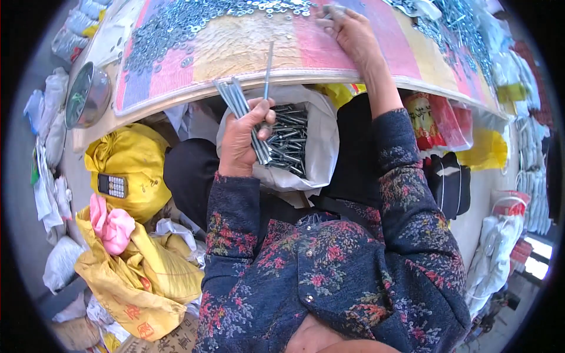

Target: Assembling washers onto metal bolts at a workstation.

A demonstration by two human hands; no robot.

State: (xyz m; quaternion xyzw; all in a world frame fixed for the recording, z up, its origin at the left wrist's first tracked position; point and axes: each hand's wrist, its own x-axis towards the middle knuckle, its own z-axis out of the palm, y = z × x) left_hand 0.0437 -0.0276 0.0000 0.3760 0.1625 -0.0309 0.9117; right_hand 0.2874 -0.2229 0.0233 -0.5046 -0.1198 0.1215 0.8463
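Note:
My left hand [244, 138] is closed round a bundle of long, thin metal rods [235, 100]. One single rod [269, 69] stands up apart from the bundle, held near my thumb and fingers. Just below and beside that hand, a white sack [322, 138] sits between my knees, with many metal bolts [289, 138] in it. My right hand [351, 38] reaches onto the table at the edge of a spread of small metal washers [194, 26]. Its fingers are drawn together, with grey at the tips; what they hold, if anything, is too small to make out.
A striped cloth [329, 53] covers the table. More metal pieces [453, 35] are heaped at its right. At the left edge stands a metal bowl [88, 94]. A phone [112, 185] lies on a yellow bag [144, 150]; yellow sacks [129, 288] lie below it.

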